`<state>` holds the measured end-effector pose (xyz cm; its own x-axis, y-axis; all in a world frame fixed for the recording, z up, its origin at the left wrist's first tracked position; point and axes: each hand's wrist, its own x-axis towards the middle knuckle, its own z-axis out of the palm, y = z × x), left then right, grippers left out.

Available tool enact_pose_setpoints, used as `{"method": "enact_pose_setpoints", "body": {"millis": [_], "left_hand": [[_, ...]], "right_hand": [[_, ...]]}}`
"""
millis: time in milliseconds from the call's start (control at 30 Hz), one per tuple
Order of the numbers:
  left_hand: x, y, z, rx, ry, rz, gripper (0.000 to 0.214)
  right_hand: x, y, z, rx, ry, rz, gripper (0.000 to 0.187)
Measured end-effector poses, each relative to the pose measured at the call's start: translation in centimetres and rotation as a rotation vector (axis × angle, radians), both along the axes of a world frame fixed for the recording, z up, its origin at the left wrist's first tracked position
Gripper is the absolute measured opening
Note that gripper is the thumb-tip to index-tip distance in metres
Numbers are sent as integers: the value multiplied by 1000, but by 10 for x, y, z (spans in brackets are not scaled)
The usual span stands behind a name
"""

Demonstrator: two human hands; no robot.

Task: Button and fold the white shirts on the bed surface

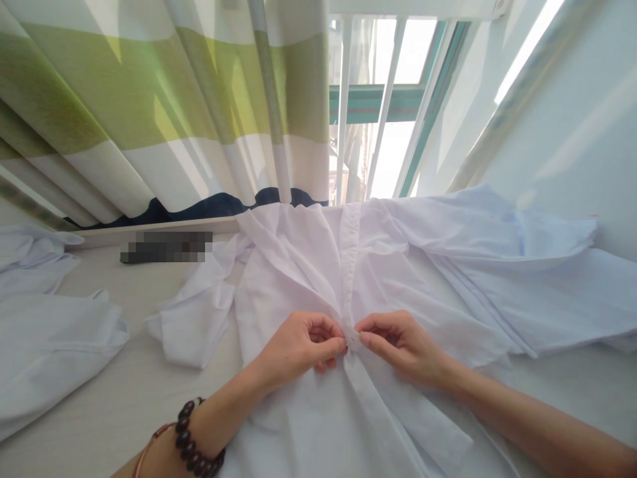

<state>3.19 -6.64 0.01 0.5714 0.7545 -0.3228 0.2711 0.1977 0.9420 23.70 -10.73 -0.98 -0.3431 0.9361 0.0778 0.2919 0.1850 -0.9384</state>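
A white button-up garment (293, 265), like a shirt or coat, lies spread out with its front placket (351, 245) running down the middle. My left hand (311, 342) pinches the placket edge from the left, thumb against fingers. Close by on the right, my right hand (398, 342) pinches the same strip of cloth between thumb and forefinger. The two sets of fingertips are only a small gap apart. Whether a button sits between them is too small to make out. Below the hands the placket folds open to both sides. A dark bead bracelet (192, 438) circles my left wrist.
More white cloth (54, 352) lies at the left, and another white piece (547, 285) at the right. A dark, blurred-out object (166, 247) rests near the back edge. Behind stand a green-and-white curtain (174, 99) and white railing bars (383, 113) before a window.
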Motion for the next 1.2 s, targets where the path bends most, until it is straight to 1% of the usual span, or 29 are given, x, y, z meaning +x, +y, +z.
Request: {"method": "enact_pose_setpoints", "body": {"millis": [67, 333, 533, 633, 767, 867, 1033, 1200], "left_hand": [[0, 0, 0, -7, 11, 5, 19], [-1, 2, -1, -1, 10, -30, 19], [-1, 2, -1, 4, -15, -52, 19], [-1, 1, 0, 3, -12, -52, 19], [-2, 2, 2, -4, -10, -56, 20], [-3, 2, 4, -6, -19, -79, 20], [-1, 0, 3, 26, -4, -78, 20], [-1, -1, 2, 38, 2, -83, 20]], "right_hand": [[2, 2, -1, -17, 19, 4, 29], [2, 4, -3, -153, 41, 49, 25], [1, 3, 0, -192, 163, 56, 26], [0, 4, -1, -200, 170, 67, 24], [-2, 4, -2, -186, 131, -5, 19], [-5, 3, -2, -136, 74, -46, 18], [-6, -1, -1, -63, 32, -18, 23], [-4, -2, -1, -59, 31, 23, 23]]}}
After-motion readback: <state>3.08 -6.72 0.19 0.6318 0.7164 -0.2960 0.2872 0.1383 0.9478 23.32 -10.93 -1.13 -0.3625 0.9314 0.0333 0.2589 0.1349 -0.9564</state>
